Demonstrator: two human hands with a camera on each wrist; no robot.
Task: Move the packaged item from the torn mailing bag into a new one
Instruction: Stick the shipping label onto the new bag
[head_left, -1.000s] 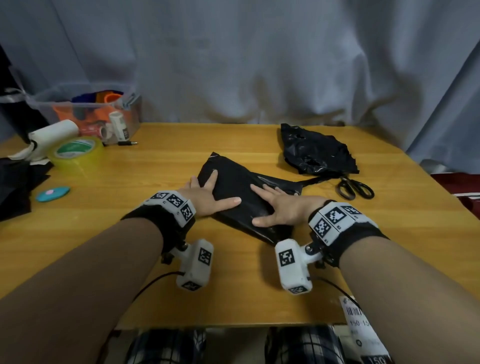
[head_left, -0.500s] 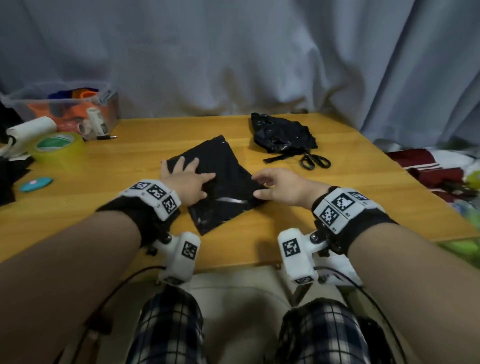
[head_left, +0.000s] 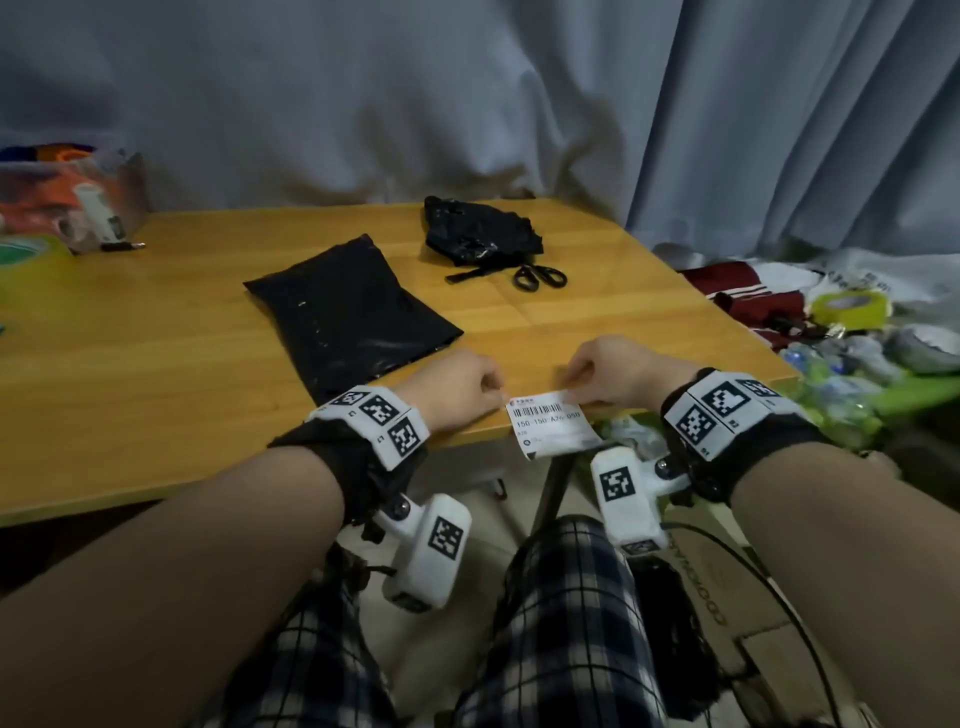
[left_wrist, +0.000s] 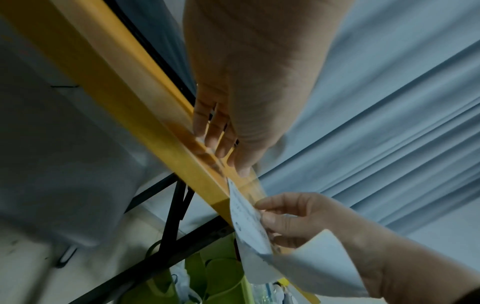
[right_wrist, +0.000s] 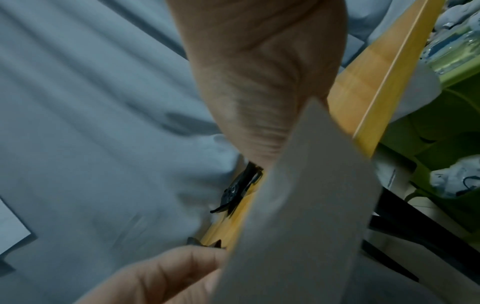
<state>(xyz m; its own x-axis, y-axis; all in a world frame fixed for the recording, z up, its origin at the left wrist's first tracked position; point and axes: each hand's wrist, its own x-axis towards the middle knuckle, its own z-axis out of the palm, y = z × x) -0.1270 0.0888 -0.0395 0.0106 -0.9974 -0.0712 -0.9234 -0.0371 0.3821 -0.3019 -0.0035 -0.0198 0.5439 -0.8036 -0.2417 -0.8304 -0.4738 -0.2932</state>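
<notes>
A flat black mailing bag lies on the wooden table, with neither hand on it. Behind it sits the crumpled torn black bag. At the table's near edge my right hand pinches the top of a white shipping label with a barcode. My left hand is curled, and its thumb and forefinger pinch the label's left corner. The left wrist view shows the label hanging over the table edge. In the right wrist view the label's blank back fills the middle.
Black scissors lie beside the torn bag. A clear plastic bin and a yellow-green tape roll stand at the far left. Clothes, a green basket and another tape roll crowd the floor to the right.
Both hands have lifted off the flat black bag and drawn back to the table's near edge, where they now hold a white label. The head view has swung right.
</notes>
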